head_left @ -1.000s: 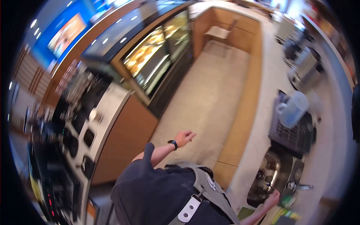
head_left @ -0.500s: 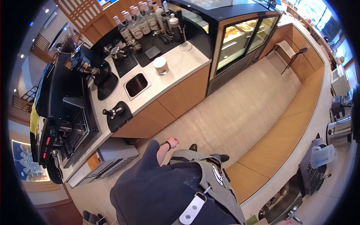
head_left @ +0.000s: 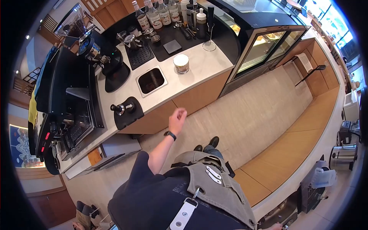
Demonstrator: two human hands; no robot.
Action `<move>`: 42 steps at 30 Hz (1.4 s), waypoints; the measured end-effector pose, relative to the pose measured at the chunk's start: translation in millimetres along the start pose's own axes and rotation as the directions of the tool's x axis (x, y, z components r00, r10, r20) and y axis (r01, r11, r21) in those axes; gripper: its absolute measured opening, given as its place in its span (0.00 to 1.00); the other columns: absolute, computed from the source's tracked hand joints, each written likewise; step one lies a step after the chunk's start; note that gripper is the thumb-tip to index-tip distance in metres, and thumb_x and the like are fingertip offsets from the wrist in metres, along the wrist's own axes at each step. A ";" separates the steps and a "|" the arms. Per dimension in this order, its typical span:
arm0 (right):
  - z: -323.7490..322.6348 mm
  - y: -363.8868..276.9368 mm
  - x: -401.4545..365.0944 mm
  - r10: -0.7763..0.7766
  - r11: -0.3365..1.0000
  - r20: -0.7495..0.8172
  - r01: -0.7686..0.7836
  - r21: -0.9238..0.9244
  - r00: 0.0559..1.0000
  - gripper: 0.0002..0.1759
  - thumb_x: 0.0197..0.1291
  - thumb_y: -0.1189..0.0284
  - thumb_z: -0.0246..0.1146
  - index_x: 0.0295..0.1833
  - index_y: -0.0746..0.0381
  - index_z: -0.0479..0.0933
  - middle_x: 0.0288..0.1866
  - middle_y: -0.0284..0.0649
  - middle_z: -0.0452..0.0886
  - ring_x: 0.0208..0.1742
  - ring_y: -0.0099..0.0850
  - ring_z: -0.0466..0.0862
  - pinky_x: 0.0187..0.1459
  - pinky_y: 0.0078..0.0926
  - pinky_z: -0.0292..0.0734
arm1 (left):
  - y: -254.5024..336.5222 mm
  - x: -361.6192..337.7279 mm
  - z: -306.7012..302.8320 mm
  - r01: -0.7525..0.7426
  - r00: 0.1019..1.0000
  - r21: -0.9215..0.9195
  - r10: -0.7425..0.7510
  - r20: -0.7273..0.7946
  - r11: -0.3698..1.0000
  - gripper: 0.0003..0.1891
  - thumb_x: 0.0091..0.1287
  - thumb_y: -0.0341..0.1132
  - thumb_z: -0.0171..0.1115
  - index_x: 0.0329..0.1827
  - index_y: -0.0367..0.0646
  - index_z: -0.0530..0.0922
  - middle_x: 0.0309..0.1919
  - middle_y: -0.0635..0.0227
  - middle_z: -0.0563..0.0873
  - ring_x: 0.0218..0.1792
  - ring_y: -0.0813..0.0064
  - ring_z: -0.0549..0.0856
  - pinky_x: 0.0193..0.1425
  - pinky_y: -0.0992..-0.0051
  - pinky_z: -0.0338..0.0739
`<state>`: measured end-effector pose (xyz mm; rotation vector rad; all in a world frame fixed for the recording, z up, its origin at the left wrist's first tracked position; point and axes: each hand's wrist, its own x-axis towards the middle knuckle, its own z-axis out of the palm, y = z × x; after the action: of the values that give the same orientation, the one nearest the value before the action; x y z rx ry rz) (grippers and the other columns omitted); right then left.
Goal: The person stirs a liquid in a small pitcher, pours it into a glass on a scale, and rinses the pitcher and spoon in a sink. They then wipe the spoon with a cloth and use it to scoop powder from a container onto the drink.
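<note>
My left hand (head_left: 178,119), with a dark band on its wrist, hangs over the floor in front of the counter. Its fingers are curled in, and nothing shows in them. A clear glass (head_left: 181,64) with white, foamy contents stands upright on the pale counter (head_left: 203,63), beyond that hand and not touching it. My right hand (head_left: 276,227) is only partly visible at the bottom edge, near the sink tap on the right; its fingers are too hidden to read.
Left of the glass are a small sink (head_left: 152,81), a portafilter (head_left: 120,109) on a black mat, a grinder (head_left: 94,51) and an espresso machine (head_left: 69,96). Bottles (head_left: 155,19) line the back. A display case (head_left: 264,46) stands right. At lower left sits another person (head_left: 82,218).
My left hand has risen and reached forward towards the counter. The view has shifted, so the counter and glass appear nearer. My right hand appears further left along the bottom edge.
</note>
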<state>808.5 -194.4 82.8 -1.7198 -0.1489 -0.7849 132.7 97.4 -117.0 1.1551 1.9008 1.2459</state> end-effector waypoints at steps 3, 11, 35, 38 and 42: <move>28.8 -3.3 2.5 -0.016 1.000 0.001 0.016 0.008 1.000 0.22 0.80 0.58 0.58 0.62 0.64 0.82 0.47 0.45 0.90 0.44 0.38 0.86 0.40 0.33 0.80 | 29.1 71.0 15.9 -0.127 0.969 -0.214 0.074 -0.237 0.969 0.28 0.70 0.35 0.76 0.69 0.41 0.75 0.42 0.68 0.86 0.45 0.76 0.85 0.50 0.74 0.81; 118.0 -7.5 9.7 -0.043 0.999 0.068 0.043 -0.002 0.997 0.22 0.82 0.57 0.58 0.64 0.64 0.81 0.47 0.42 0.90 0.42 0.31 0.86 0.36 0.26 0.79 | 29.7 218.4 40.3 -0.114 0.955 -0.234 0.041 -0.295 0.966 0.73 0.49 0.28 0.88 0.88 0.50 0.35 0.84 0.44 0.58 0.85 0.52 0.60 0.90 0.55 0.52; 215.9 -56.7 -316.5 0.274 0.937 0.728 -0.344 -0.056 0.629 0.20 0.83 0.57 0.59 0.64 0.61 0.78 0.41 0.35 0.86 0.38 0.22 0.83 0.32 0.19 0.71 | 53.3 249.7 -0.3 -0.052 0.999 -0.269 0.051 -0.009 0.962 0.70 0.51 0.30 0.87 0.90 0.49 0.39 0.71 0.49 0.80 0.73 0.59 0.80 0.83 0.60 0.70; 215.1 -63.9 -332.1 0.269 0.940 0.749 -0.333 -0.070 0.605 0.19 0.83 0.57 0.58 0.63 0.61 0.78 0.41 0.34 0.85 0.38 0.21 0.82 0.32 0.19 0.71 | 49.7 250.1 -1.3 -0.032 0.999 -0.232 0.033 0.003 0.972 0.70 0.51 0.30 0.87 0.90 0.49 0.40 0.71 0.49 0.80 0.73 0.58 0.80 0.83 0.60 0.69; 212.1 -69.2 -343.3 0.256 0.951 0.767 -0.294 -0.092 0.588 0.18 0.83 0.57 0.58 0.61 0.60 0.78 0.40 0.33 0.85 0.37 0.21 0.82 0.32 0.19 0.71 | 50.0 249.5 -2.4 -0.043 0.999 -0.245 0.046 0.007 0.969 0.70 0.52 0.29 0.86 0.90 0.53 0.39 0.74 0.48 0.77 0.73 0.55 0.80 0.81 0.58 0.73</move>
<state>601.3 120.9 -76.2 -1.8770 -0.4700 0.2512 34.7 328.0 -72.8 1.0757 1.6641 1.4482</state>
